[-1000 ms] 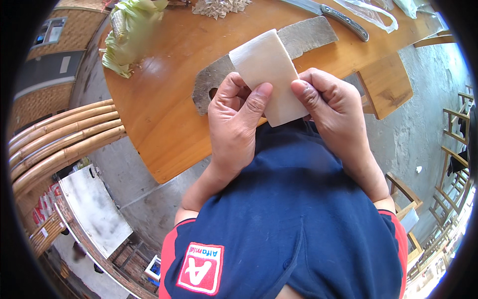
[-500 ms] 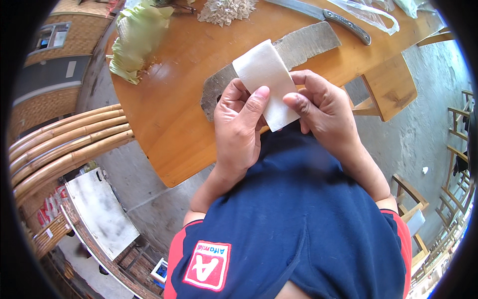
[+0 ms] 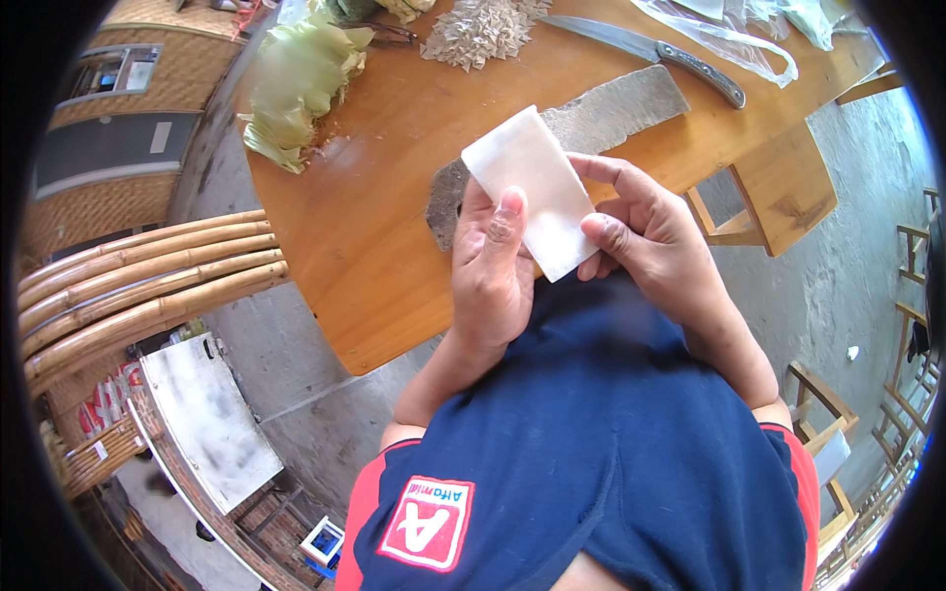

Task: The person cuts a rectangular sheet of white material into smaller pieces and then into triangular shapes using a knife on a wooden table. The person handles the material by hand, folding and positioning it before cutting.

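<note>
A flat white rectangular piece (image 3: 537,187), like a folded sheet or a thin stack, is held up over the table's near edge. My left hand (image 3: 490,261) grips its left side, thumb lying across the face and fingers behind. At its lower right edge, my right hand (image 3: 641,222) pinches it between thumb and fingers. Beyond the piece, a long grey stone-like slab (image 3: 616,106) lies on the wooden table (image 3: 384,217), partly hidden by the piece and my left hand.
A knife (image 3: 650,49) with a dark handle lies past the slab. Beside it are a pile of small pale cut pieces (image 3: 478,32) and a clear plastic bag (image 3: 734,44). Pale green leaves (image 3: 301,84) sit far left. Bamboo poles (image 3: 148,286) run left; a wooden stool (image 3: 788,187) stands right.
The white piece shows more of its width now, and my right fingers have shifted along its edge. The whole scene has slid slightly right and down in view.
</note>
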{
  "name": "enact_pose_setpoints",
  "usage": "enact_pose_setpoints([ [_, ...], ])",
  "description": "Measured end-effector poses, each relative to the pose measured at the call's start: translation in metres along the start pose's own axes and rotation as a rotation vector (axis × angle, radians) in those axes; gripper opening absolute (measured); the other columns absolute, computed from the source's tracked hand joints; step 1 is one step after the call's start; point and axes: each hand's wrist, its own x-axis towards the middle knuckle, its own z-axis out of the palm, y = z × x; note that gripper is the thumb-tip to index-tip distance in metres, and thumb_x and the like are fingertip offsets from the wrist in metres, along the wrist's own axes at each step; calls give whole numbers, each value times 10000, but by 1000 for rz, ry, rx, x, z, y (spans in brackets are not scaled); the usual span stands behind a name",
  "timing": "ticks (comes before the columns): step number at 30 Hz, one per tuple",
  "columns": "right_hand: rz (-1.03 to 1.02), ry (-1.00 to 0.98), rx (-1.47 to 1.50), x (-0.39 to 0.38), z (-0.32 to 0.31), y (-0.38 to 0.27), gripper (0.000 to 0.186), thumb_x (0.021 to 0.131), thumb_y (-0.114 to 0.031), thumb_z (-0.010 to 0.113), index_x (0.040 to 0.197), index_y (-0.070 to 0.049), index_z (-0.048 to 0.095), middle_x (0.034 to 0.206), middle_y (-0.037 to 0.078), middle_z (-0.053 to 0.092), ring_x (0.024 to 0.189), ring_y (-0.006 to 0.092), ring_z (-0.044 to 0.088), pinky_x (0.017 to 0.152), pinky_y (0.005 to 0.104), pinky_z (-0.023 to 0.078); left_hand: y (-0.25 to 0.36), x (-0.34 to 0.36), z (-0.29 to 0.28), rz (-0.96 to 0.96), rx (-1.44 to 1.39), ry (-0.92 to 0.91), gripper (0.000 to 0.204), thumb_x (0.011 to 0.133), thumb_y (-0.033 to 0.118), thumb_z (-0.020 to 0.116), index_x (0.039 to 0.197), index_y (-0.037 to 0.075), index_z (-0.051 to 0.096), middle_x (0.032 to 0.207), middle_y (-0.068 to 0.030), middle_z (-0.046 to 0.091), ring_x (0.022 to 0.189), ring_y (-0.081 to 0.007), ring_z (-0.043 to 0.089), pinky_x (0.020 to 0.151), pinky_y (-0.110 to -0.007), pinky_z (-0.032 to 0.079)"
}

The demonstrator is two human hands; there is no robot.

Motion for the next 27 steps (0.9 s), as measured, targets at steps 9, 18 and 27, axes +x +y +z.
enact_pose_setpoints([
  [9,-584,362,-841,10,11,22,745,818,-204,815,1484,-123,490,940,122,665,866,305,637,780,405,531,4,5,14,-68,-140,24,612,1120,390,309,1635,143,89,1590,-206,364,1439,-315,427,1148,-447,414],
  [18,-575,228,-981,6,15,10,677,744,-256,860,1358,-116,612,1191,136,627,978,302,648,927,437,504,6,0,19,-98,-42,-8,720,1095,554,192,1648,145,-22,1634,-173,292,1480,-273,354,1170,-412,350],
  [27,-565,162,-936,10,14,3,611,793,-201,824,1337,-63,585,965,112,660,921,305,632,844,424,508,6,-1,15,-74,88,-60,752,1098,540,197,1639,58,-7,1651,-172,252,1503,-262,308,1207,-385,255],
])
